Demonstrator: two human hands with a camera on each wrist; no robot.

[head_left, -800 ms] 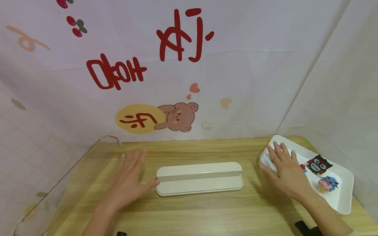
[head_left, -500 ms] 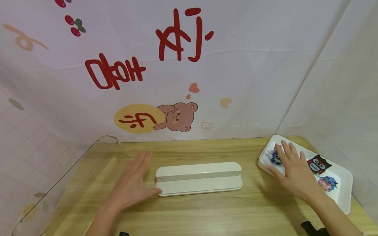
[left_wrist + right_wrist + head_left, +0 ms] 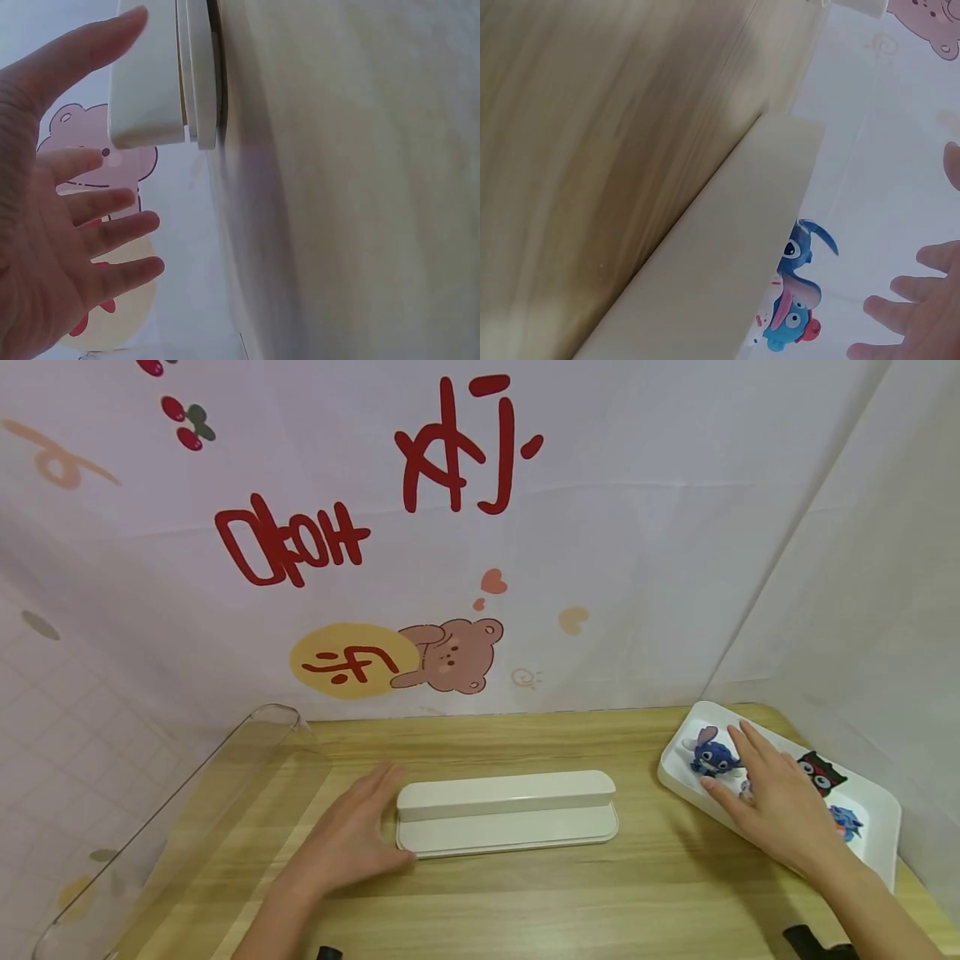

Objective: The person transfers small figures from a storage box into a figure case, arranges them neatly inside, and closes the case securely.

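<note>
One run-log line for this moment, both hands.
left hand: empty, beside white stand | right hand: empty, over white tray | in tray: blue long-eared figure, owl figure

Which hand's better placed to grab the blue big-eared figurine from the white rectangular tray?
Likely the right hand: open above the tray, close to the figurine. The left hand is farther, beside the long white stepped stand.

Along the left edge, left hand point(image 3: 45, 255) with fingers loosely spread — thumb tip across white stand point(image 3: 150, 90), contact unclear. Behind the fingers, pink bear print point(image 3: 124, 166) and yellow disc point(image 3: 135, 304) on pale backdrop point(image 3: 189, 255) — rightward, wood-grained tabletop point(image 3: 367, 187).
</note>
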